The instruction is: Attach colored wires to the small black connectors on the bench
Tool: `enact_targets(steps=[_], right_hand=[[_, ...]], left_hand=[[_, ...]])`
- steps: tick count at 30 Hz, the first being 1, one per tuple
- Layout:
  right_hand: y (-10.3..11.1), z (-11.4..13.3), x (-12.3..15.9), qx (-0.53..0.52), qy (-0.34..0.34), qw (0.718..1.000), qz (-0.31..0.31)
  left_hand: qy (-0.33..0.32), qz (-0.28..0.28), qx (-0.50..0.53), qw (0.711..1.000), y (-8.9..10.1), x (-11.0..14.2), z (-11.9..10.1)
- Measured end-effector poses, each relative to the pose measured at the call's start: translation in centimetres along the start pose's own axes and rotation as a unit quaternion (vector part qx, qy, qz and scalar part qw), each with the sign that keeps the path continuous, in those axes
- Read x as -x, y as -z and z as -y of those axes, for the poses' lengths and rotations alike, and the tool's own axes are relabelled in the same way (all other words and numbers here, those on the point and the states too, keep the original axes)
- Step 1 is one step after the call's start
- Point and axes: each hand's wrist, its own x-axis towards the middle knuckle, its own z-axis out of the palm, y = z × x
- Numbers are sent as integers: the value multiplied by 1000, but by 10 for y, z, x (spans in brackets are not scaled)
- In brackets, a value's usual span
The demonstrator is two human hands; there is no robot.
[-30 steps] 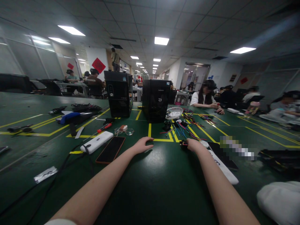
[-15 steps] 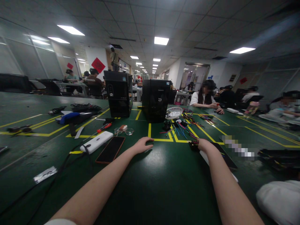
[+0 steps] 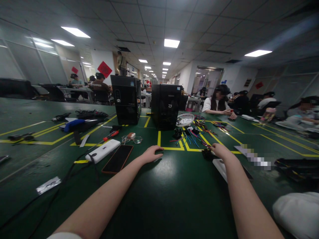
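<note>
My left hand [image 3: 151, 154] rests on the green table, palm down, thumb and fingers apart, with nothing in it. To its left lies a phone [image 3: 118, 159] with a dark screen and an orange-brown edge. At the right, my right hand [image 3: 220, 151] has its fingertips closed at the end of a bundle of coloured cables [image 3: 203, 142]. A small black part [image 3: 207, 154] lies just beneath those fingertips; whether it is joined to the cables is unclear. Under my right forearm, a white flat object [image 3: 220, 167] and a dark tablet-like slab [image 3: 246, 172] are partly hidden.
Two black computer towers [image 3: 126, 103] [image 3: 166, 109] stand ahead. Beside them sit a white basket [image 3: 184, 120] and more loose wires. A white power bank [image 3: 106, 151], glasses [image 3: 136, 139] and a red screwdriver [image 3: 111, 135] lie left. Another person [image 3: 216, 103] sits across the table.
My right hand has lifted a little and shifted, so its fingers and the black part show more. My left hand stays in place.
</note>
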Motion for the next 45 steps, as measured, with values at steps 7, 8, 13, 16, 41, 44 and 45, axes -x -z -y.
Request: enact_targets(steps=[7,8,13,16,41,44,45], right_hand=[[-10,-2,-8,-22,10,999,-47],[-11,-1,-8,-27,10,998,-50],[-15,1,-9,-33,4,998,-62],[-16,1,-9,-35,10,998,-59],[-21,10,-9,-21,20,999,-41],[-21,10,-9,-6,32,999,-37],[-20,11,-10,-2,36,999,-33]], left_hand=[[-4,5,-8,1000,2,1,-3],[-3,6,-8,1000,2,1,-3],[-6,7,-4,1000,3,1,-2],[-8,7,-6,1000,2,1,-2],[-7,12,-3,1000,5,1,-8],[-11,7,-7,1000,5,1,-7],[-12,7,-7,1000,5,1,-7]])
